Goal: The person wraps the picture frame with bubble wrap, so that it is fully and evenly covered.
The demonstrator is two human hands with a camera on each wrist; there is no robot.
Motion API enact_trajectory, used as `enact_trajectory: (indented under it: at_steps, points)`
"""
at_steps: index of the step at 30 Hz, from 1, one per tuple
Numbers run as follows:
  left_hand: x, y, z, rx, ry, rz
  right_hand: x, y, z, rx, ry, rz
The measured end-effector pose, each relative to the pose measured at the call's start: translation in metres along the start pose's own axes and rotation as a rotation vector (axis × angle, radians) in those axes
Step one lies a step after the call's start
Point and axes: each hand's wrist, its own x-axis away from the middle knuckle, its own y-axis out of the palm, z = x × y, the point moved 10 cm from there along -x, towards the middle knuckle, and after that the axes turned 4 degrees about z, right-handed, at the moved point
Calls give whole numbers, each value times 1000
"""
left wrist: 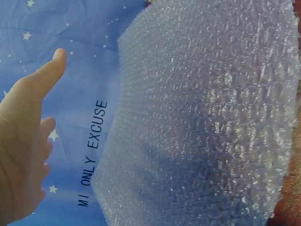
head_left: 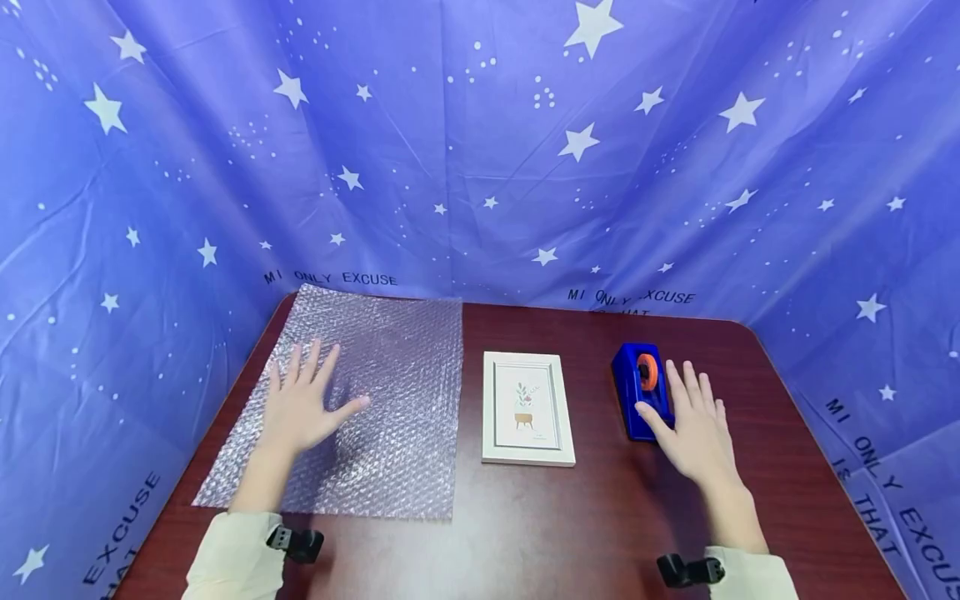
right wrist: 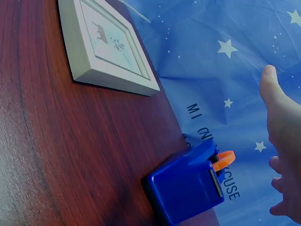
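My left hand (head_left: 297,414) hovers over a sheet of clear bubble wrap (head_left: 405,400), fingers spread and nothing held. The left wrist view shows the bubble wrap (left wrist: 211,94) lying flat beneath that hand (left wrist: 23,122). On the right, my other hand (head_left: 699,429) has its fingers extended above and beside a blue tape dispenser (head_left: 636,408) with an orange core, overlapping its edge in the head view. Between the hands lies a white picture frame (head_left: 527,455) with a plant print, face up. In the right wrist view the dispenser (right wrist: 183,188) stands below the hand (right wrist: 287,132).
Everything lies on a dark red wooden table (head_left: 570,525). A blue curtain (head_left: 480,150) with white stars and printed words hangs behind and at both sides. A black wrist camera (head_left: 296,543) is strapped at the left cuff, another camera (head_left: 686,571) at the right.
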Motion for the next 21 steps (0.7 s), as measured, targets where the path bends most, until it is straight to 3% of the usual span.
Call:
enact_trajectory:
  at_steps: [8,14,17,21]
  points:
    - [7,4,4,33,2,-19,0,2,-14,-71,-18,51]
    - [11,17,4,63,-19,-75,1,9,-33,-128,-71,157]
    - [11,22,3,75,-28,-87,0,16,-45,-175,-99,202]
    - [10,27,1,66,-20,-74,-1,32,-63,-223,-136,195]
